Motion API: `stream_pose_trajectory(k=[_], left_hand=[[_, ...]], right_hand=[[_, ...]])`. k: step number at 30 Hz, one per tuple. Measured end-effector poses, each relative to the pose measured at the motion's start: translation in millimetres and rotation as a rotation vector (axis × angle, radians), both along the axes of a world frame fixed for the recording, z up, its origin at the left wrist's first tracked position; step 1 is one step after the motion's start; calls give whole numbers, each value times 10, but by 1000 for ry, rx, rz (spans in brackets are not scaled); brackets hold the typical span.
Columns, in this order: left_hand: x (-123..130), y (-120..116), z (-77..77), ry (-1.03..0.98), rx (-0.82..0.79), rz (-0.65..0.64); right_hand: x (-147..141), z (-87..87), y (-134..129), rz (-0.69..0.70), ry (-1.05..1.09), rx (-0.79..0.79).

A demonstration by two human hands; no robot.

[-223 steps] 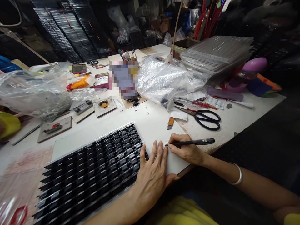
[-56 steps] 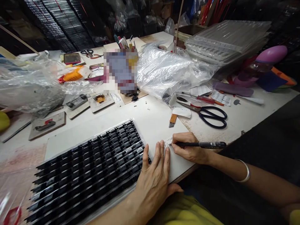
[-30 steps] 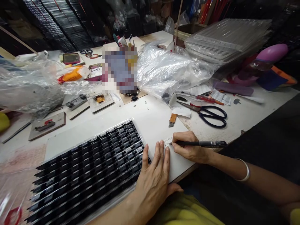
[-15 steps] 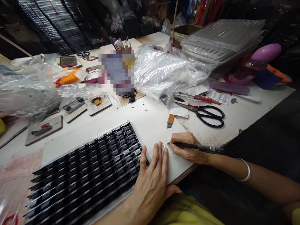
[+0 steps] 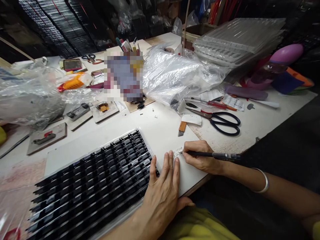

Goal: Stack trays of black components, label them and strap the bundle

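My right hand [image 5: 202,157] is closed round a black pen [image 5: 215,155], its tip touching a white surface just beside small handwritten marks [image 5: 177,152]. Whether those marks are on a sheet or on the white board [image 5: 163,133] itself, I cannot tell. My left hand [image 5: 163,190] lies flat with its fingers spread, next to the writing, and holds nothing. Partly under that hand and to its left is a clear tray [image 5: 100,180] filled with rows of small black parts. An orange cutter [image 5: 182,128] rests just beyond the writing.
Black-handled scissors [image 5: 220,121] lie right of the cutter. Behind are a crumpled plastic bag [image 5: 180,73], stacked clear trays [image 5: 232,43] and a pink bottle [image 5: 285,56]. Small blocks with metal parts [image 5: 47,138] stand at the left. The table's edge runs along the right.
My right hand and the pen have shifted slightly to the right, and more marks show by the tip. My left hand has stayed in place.
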State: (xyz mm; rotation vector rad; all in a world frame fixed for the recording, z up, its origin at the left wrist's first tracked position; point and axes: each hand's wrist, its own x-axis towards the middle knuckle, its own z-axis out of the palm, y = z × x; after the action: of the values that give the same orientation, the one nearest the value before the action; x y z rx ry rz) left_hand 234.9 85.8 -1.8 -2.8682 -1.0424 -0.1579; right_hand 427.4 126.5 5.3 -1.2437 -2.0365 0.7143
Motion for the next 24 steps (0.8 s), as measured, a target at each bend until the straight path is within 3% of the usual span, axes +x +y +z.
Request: stream_pose_trajectory(k=[8,14,24], left_hand=[[-2,-2,11,9,-2,0],[-6,-7,11,-1,-20,5],[-5,-8,20,-5,1,-5]], right_hand=[[19,5,7,5,7,-18],[98,20,49,-91,144,-203],[68,18,23,7,19,-61]])
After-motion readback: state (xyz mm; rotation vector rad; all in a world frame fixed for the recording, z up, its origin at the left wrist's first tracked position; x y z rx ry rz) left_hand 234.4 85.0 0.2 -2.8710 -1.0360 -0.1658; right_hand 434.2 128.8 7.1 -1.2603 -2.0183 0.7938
